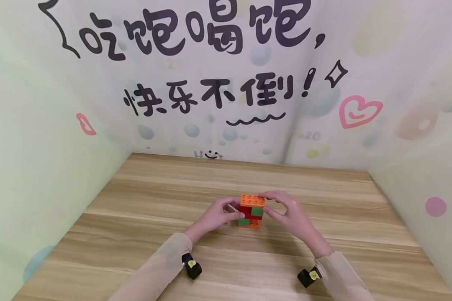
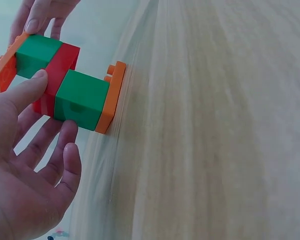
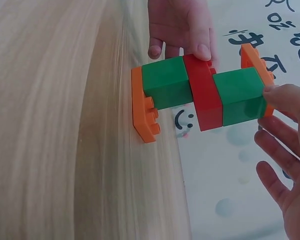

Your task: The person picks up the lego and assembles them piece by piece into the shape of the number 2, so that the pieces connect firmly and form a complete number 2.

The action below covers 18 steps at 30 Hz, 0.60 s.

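A stack of toy building bricks stands upright on the wooden table. From the bottom up come an orange plate, a green block, a flat red brick, a second green block and a studded orange plate. The two green blocks sit at opposite ends. My left hand holds the red brick at mid-height, its thumb on the near side. On the other side, my right hand pinches the top orange plate and the edge of the upper green block.
White printed cloth walls with dark lettering close off the table's back and sides. A small black camera is strapped at the left wrist, another black camera at the right wrist.
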{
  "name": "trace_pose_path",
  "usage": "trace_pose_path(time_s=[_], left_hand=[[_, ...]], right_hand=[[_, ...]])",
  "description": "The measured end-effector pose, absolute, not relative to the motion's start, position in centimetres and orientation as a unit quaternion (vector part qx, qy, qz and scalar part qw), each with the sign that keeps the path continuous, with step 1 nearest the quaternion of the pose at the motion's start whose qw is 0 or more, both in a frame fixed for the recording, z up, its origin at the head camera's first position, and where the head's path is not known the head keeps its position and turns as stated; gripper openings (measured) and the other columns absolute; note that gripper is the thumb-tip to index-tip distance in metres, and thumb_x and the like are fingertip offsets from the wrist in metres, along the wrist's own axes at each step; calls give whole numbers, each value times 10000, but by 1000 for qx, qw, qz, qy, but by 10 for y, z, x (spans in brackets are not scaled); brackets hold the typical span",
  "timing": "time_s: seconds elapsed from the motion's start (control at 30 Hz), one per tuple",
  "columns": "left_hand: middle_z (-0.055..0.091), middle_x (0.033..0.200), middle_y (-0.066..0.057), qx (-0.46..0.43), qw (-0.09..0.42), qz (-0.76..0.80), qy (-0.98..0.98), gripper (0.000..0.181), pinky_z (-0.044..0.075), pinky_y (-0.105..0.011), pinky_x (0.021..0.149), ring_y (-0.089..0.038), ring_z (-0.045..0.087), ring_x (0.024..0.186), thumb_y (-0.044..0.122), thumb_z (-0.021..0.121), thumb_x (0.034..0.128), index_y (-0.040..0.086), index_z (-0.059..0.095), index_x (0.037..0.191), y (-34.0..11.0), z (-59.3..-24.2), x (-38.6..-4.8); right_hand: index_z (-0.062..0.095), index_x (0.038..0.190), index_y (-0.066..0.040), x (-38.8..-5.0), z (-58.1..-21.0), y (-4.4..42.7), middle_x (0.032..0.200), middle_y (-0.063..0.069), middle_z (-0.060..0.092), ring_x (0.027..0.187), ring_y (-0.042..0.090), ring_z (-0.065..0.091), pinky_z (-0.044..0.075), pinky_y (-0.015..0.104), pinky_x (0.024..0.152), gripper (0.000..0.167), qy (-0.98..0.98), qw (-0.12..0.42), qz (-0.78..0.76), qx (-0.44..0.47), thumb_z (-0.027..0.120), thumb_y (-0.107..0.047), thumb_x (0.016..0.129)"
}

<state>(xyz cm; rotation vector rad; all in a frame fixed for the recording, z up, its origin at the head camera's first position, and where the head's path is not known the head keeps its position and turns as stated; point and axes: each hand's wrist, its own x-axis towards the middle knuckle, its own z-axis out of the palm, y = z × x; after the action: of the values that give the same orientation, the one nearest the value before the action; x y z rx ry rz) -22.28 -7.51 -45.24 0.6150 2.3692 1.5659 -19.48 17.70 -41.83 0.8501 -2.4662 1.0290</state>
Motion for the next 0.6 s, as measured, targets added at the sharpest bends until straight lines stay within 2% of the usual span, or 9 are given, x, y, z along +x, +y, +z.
trace_pose_path(time_s=[0.4, 0.6], left_hand=[[688, 1116, -106, 197, 124, 526, 818, 345, 568, -394, 657, -168, 612, 890, 267, 735, 897, 120, 681, 1204, -75, -449, -228], [685, 1117, -94, 199, 121, 514, 826, 356, 565, -350, 647, -170, 617, 887, 291, 717, 912, 126, 672, 1225, -74, -449, -230]], right_hand=[[670, 1252, -160, -200, -426, 177, 1232, 11, 705, 1101, 193, 649, 563, 357, 868, 422, -861, 192, 372, 288, 767, -82, 848], [620, 1325, -179, -203, -434, 179, 1304, 27, 668, 1097, 214, 650, 563, 334, 871, 553, -856, 193, 377, 294, 788, -48, 815]])
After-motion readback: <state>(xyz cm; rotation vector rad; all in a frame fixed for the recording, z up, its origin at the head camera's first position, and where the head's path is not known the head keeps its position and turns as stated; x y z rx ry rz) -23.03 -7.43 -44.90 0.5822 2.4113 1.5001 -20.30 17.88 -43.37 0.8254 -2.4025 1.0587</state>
